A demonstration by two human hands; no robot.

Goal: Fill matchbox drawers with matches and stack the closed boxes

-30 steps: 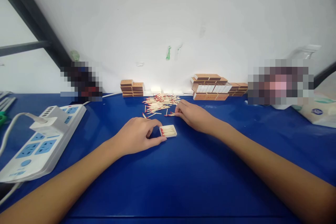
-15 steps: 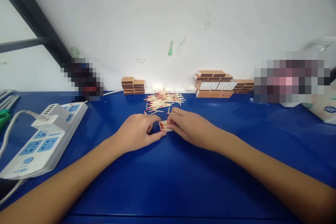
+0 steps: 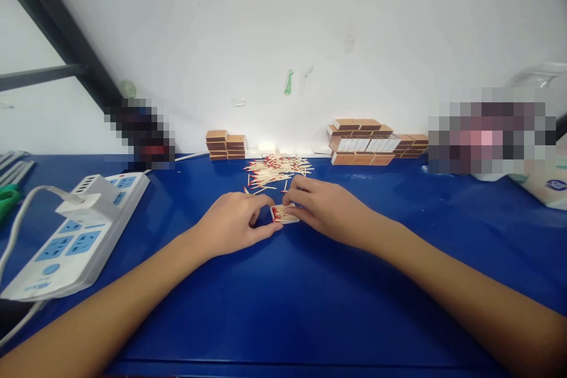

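Gripping a white tray (image 3: 291,221) of red-tipped matches (image 3: 279,214), the left hand (image 3: 234,222).

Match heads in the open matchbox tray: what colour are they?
The match heads are red, best seen in the head view.

The left hand (image 3: 237,221) bows its thumb (image 3: 266,231) and forefinger (image 3: 259,202) into a C, tips apart, the thumb on the near side. Just across from those tips, the right hand (image 3: 330,207) arches knuckles-up — fingers bent toward the left hand, thumb parted slightly below them. Behind each hand a bare forearm (image 3: 146,283) slants outward — the left wrist (image 3: 190,242) looks nearly straight.
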